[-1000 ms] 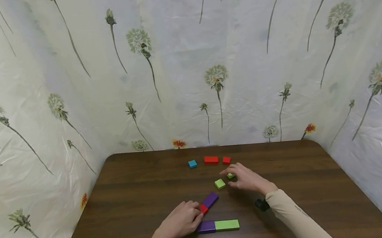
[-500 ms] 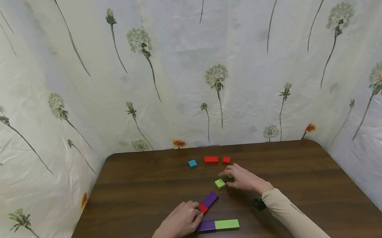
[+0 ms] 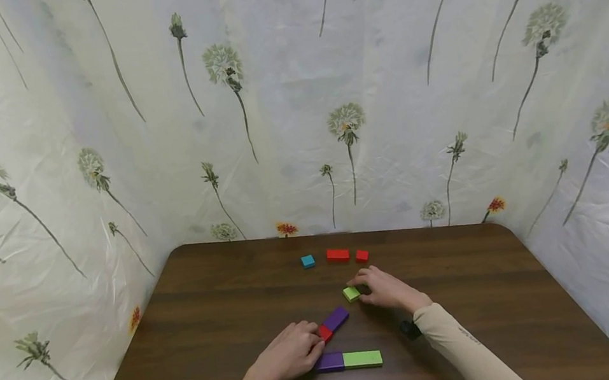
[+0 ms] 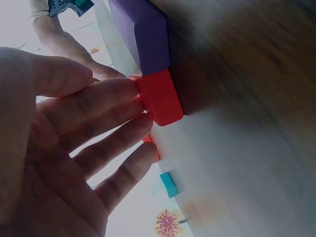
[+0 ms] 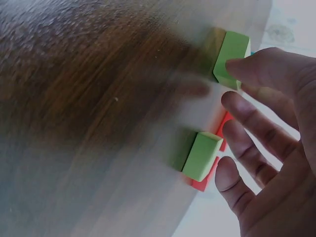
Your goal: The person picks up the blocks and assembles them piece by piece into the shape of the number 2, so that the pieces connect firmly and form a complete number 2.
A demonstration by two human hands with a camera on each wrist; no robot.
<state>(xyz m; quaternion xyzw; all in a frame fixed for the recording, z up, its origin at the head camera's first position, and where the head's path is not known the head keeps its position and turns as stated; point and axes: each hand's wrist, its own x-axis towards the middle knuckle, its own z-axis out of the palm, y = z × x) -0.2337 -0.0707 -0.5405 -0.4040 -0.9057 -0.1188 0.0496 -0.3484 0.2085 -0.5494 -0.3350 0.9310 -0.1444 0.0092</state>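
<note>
My left hand touches a small red block with its index and middle fingertips; its fingers are nearly straight. That red block sits end to end with a purple block, the pair lying slanted on the table. My right hand has thumb and index finger at opposite sides of a small light green block, pinching it, while its other fingers stay spread. A second green block lies beneath those fingers and is hidden in the head view.
Nearer the body, a purple block and a longer green block lie end to end. Toward the back of the brown table are a blue block, a red bar and a small red block. Flower-patterned sheeting surrounds the table.
My right hand has shifted slightly left and closer to the body, from over one green block to the other, where its thumb and index finger now are. My left hand has not moved.
</note>
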